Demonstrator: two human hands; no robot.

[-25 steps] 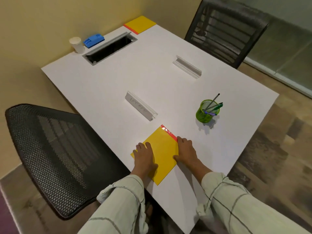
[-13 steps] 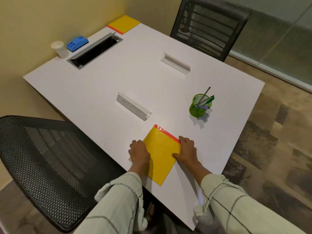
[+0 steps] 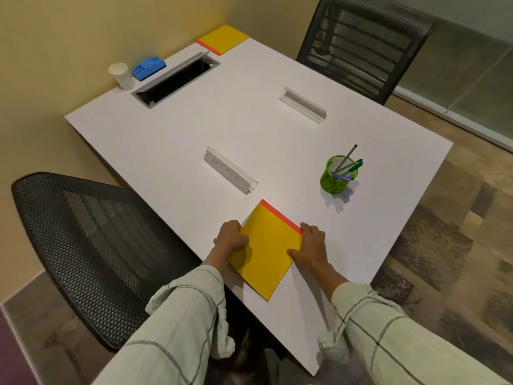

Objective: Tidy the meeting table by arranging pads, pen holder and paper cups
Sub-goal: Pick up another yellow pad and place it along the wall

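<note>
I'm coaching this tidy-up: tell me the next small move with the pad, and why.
Probably turn the near pad slightly to square it with the table edge: both hands, left and right, grip its sides, and it lies askew.

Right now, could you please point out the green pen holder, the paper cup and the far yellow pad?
green pen holder (image 3: pixel 336 180): head view, on its mesh wall.
paper cup (image 3: pixel 123 78): head view, on its side wall.
far yellow pad (image 3: pixel 225 38): head view, on its yellow cover.
</note>
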